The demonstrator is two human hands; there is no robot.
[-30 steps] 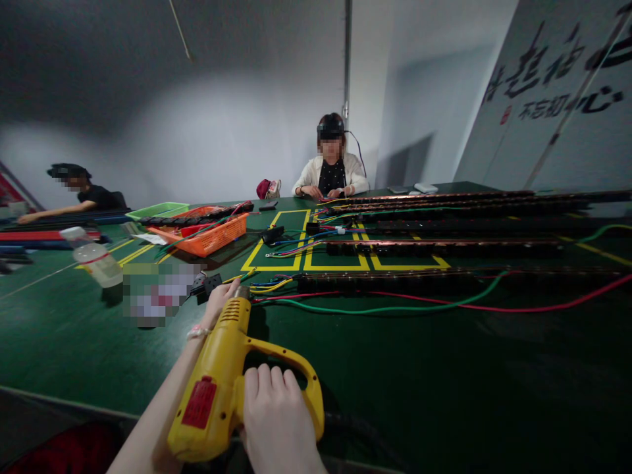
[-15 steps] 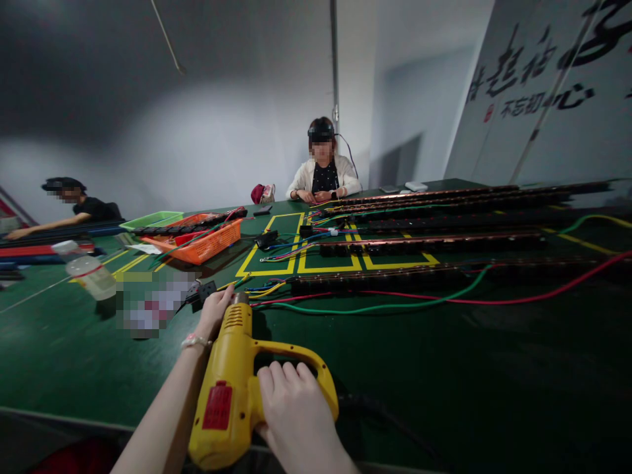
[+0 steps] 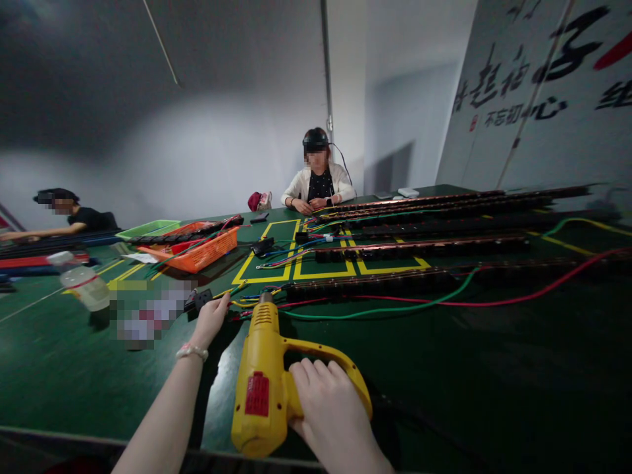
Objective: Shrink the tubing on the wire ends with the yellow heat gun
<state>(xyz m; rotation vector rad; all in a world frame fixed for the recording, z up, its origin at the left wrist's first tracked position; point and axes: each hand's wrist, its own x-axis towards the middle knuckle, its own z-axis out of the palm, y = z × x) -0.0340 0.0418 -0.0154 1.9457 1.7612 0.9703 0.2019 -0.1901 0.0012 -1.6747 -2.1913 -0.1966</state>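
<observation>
My right hand (image 3: 330, 405) is wrapped round the handle of a yellow heat gun (image 3: 259, 368). The gun's metal nozzle points away from me, toward a bundle of thin coloured wires (image 3: 251, 301). Left of the nozzle, my left hand (image 3: 211, 321) has its fingers closed on wires at the end of that bundle; which ones it pinches is partly hidden. The wires run from the nearest long dark strip (image 3: 375, 282). A black connector block (image 3: 201, 299) lies just beyond the left hand.
Several more long strips (image 3: 419, 247) lie across the green table (image 3: 419, 368). Red and green cables (image 3: 385, 315) trail rightward. At the left are an orange basket (image 3: 210, 251), a green tray (image 3: 148, 230) and a plastic bottle (image 3: 89, 286). Two people sit at the far side.
My right hand and the heat gun have shifted right, away from the left hand, opening a gap between them. The left hand still pinches wires. The view has turned slightly.
</observation>
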